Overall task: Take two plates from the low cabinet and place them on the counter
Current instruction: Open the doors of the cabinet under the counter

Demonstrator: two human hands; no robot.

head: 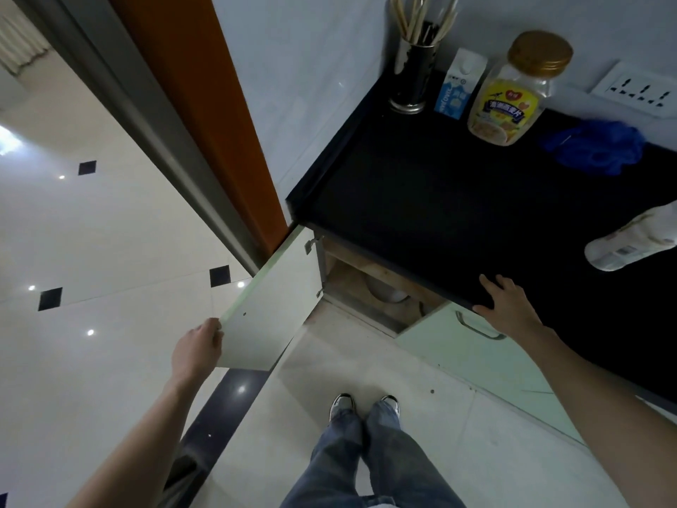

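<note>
The left hand (198, 348) grips the free outer edge of the open door (273, 306), its fingers (216, 330) curled round that edge near the lower corner. The door swings out leftward from its hinges, standing well away from the cabinet (370, 287) opening. The right hand (507, 306) lies flat and spread on the front edge of the black desk (421, 199), holding nothing; its fingers (489, 287) reach over the lip onto the dark top.

Just left of the right fingers and below the desk edge, the cabinet opening shows a wooden interior. Inside sits a pale rounded shape, likely a plate (384, 293) or bowl, mostly hidden under the desk overhang; how many pieces there are cannot be told. Below the right palm, a closed pale-green door (472, 346) carries a metal handle (480, 328).

Beyond the right fingers the desk top is bare across its near and middle stretch. At its far edge by the wall stand a chopstick holder (412, 78), a small carton (458, 89) and a jar (513, 97) with a gold lid, with a blue cloth (600, 148) to their right. A white bottle (633, 240) lies on its side right of the right hand, apart from it.

Between the open door and the shoes (362, 405) the tiled floor (351, 353) is open.
</note>
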